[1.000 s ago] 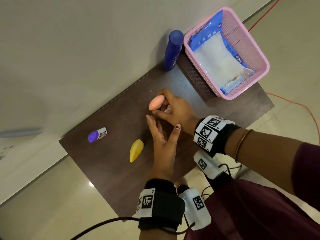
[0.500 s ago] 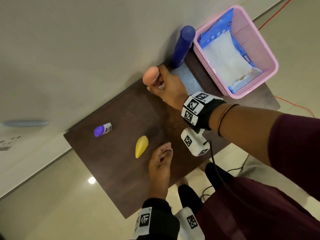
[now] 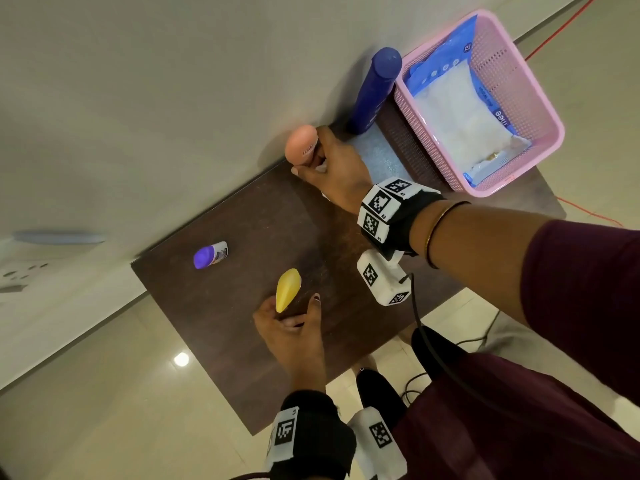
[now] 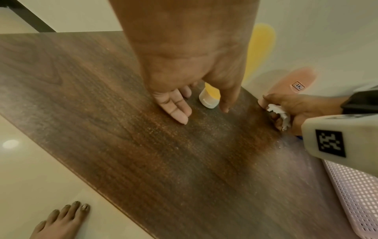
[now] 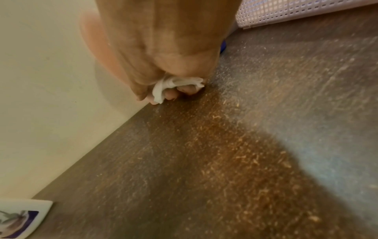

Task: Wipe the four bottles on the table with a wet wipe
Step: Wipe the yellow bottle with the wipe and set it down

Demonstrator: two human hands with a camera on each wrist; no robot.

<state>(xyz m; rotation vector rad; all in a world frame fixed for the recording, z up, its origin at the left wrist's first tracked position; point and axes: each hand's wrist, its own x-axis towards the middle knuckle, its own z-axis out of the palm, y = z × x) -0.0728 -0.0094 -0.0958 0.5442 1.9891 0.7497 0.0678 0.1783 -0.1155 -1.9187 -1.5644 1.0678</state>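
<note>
At the back edge of the table [image 3: 221,327], by the wall, your right hand [image 3: 337,168] had the peach bottle [image 3: 301,144] upright, fingers curled round its lower part w/ the wet wipe [image 5: 174,85] bunched in the same fist. It sat just left of the tall blue bottle [image 3: 375,91], which stood beside the pink basket [image 3: 540,109] holding the wipes pack [image 3: 464,123]. Your left hand [image 3: 294,332] was at the yellow bottle [image 3: 287,289] near the front: thumb and fingers spread either side of its white cap end [image 4: 207,100], touching or nearly so, can't tell if gripped yet. The purple-capped bottle [image 3: 209,255] lay further left, apart. My read: set the peach one down flat before letting go, keep the wipe, then close firmly on the yellow one's narrow end; it tapers and prob. slips.
</note>
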